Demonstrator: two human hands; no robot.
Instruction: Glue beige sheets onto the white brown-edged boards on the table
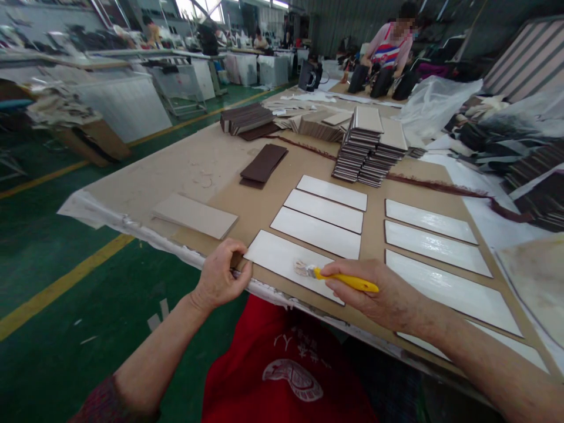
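My right hand (370, 291) is closed around the yellow handle of a paintbrush (348, 281), whose bristles touch a white rectangular panel (277, 257) at the table's near edge. My left hand (227, 271) pinches the left end of that same panel, thumb low and fingers curled over. Beyond it lie two more white panels, a middle one (315, 231) and a far one (332, 192). To the right, a column of glossy wet-looking panels (440, 251) runs toward me, partly covered by my right forearm. Left of my left hand rest flat beige boards (196, 215).
Dark brown strips (263, 164) lie mid-table, with tall stacks of panels (359, 147) and a brown stack (247, 119) behind. Clear plastic sheeting (436, 111) and piled material fill the right side. Another person (392, 47) works at the far end. The table edge (176, 249) runs close to me.
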